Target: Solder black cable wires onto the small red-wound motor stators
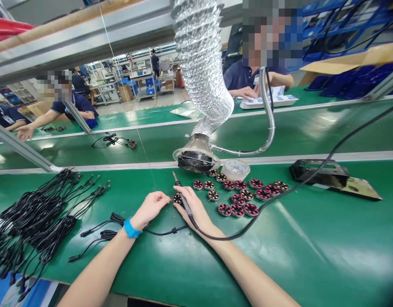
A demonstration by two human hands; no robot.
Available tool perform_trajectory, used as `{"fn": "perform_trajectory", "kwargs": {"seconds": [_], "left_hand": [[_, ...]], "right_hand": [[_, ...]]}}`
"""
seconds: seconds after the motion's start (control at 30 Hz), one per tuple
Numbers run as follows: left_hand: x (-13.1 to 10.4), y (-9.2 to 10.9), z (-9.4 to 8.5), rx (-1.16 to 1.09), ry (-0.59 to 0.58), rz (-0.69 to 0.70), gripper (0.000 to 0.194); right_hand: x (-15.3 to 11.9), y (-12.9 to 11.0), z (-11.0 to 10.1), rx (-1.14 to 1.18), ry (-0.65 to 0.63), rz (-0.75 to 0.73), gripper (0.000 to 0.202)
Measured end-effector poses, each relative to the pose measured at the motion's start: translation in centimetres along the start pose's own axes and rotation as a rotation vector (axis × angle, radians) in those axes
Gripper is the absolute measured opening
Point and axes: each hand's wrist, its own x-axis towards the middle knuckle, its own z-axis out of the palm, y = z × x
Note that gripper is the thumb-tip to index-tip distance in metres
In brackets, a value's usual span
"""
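Observation:
My right hand (pixel 195 207) is closed around a soldering iron (pixel 185 207), its tip pointing up and away from me. Against that hand's fingertips sits a small round motor stator (pixel 177 198) with dark coils and copper-coloured spots. My left hand (pixel 151 207), with a blue band at its wrist, pinches a thin wire at the stator's left edge; most of the wire is hidden by the fingers. A black cable (pixel 174 230) runs on the bench beneath both wrists. Several more stators (pixel 237 199) with red or copper coils lie to the right of my right hand.
A pile of black cables (pixel 39 213) covers the bench's left side. An extractor fan (pixel 196 161) on a foil duct (pixel 203 59) hangs just beyond my hands. Behind it sits a tape roll (pixel 235 169); a black metal stand (pixel 321 175) is at right. Co-workers sit across the bench.

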Motion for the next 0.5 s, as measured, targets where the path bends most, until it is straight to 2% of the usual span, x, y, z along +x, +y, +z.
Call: {"fn": "perform_trajectory", "kwargs": {"seconds": [0.13, 0.33, 0.43, 0.5], "left_hand": [[-0.1, 0.5, -0.2, -0.028, -0.061, -0.058, 0.038], [0.0, 0.4, -0.1, -0.015, -0.016, -0.044, 0.032], [0.0, 0.2, -0.1, -0.008, 0.015, -0.019, 0.03], [0.1, 0.1, -0.2, -0.012, 0.018, -0.013, 0.03]], "right_hand": [[0.0, 0.2, -0.1, -0.02, 0.0, -0.003, 0.049], [-0.1, 0.0, -0.4, -0.012, 0.051, -0.033, 0.05], [0.0, -0.6, -0.8, 0.024, 0.122, -0.059, 0.043], [0.0, -1.1, -1.1, 0.053, 0.235, -0.039, 0.03]]}}
